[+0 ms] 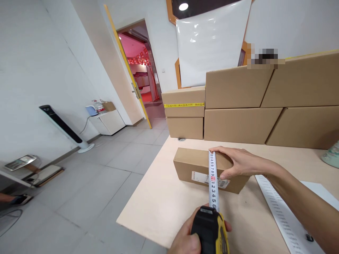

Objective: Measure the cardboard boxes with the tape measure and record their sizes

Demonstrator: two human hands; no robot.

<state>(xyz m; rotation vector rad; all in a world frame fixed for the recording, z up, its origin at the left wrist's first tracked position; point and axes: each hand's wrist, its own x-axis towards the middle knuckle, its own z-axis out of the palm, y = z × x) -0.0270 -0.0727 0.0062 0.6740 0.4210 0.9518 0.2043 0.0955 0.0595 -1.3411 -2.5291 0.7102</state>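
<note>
My left hand [186,238] grips a black and yellow tape measure [209,229] low in the view, over the table. Its white blade [213,190] runs out across the front and top of a small brown cardboard box [185,171]. My right hand [235,160] spans that box from above, thumb on the front face and fingertips at the far top edge. There the index finger touches the blade's end. A white printed label [200,177] on the front face lies partly behind the blade and thumb.
Large cardboard boxes [238,125] stand stacked along the table's back. Printed sheets [280,208] with a small black object [309,237] lie at right, near a patterned round item [332,155]. The pale table's [148,208] left edge drops to a tiled floor. A yellow-edged door [129,70] stands open.
</note>
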